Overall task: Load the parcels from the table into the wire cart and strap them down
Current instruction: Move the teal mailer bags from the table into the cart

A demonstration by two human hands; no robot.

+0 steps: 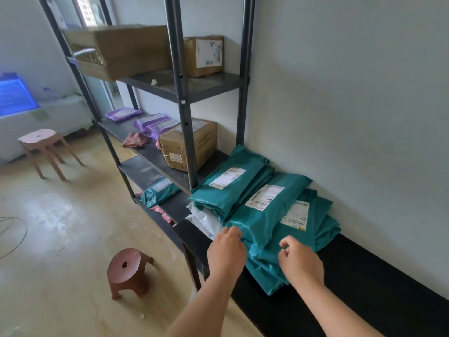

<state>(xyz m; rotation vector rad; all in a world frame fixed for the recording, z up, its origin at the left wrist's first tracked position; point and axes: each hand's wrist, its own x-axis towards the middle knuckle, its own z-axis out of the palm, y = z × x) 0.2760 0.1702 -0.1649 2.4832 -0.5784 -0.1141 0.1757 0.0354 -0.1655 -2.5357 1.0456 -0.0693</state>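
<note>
**Both hands at the near edge of the pile, cart out of sight**

On my feed, the brown stool [127, 271] stands on the floor at the left. The shelf rack [184, 98] behind it carries boxes and bags that I judge are no part of my job. Just right of the rack's foot, the black surface [364, 276] runs along the wall. The teal parcels [252, 190] are heaped on it in overlapping, slanted layers, labels up, with a white parcel [202, 218] squashed under the left end. That loose fan is, I think, why I go for the front parcel [274, 220]. It lies on top and nearest me, so it should slide off without dragging the rest.

My left hand [227, 251] lies palm down, fingers curled over that parcel's near left corner, gripping it as far as I can see. My right hand [300, 261] hovers palm down at the near right edge, thumb and forefinger bent toward each other. I cannot tell whether they have caught any film. Both forearms reach in from below. The wire cart is nowhere in view.
</note>
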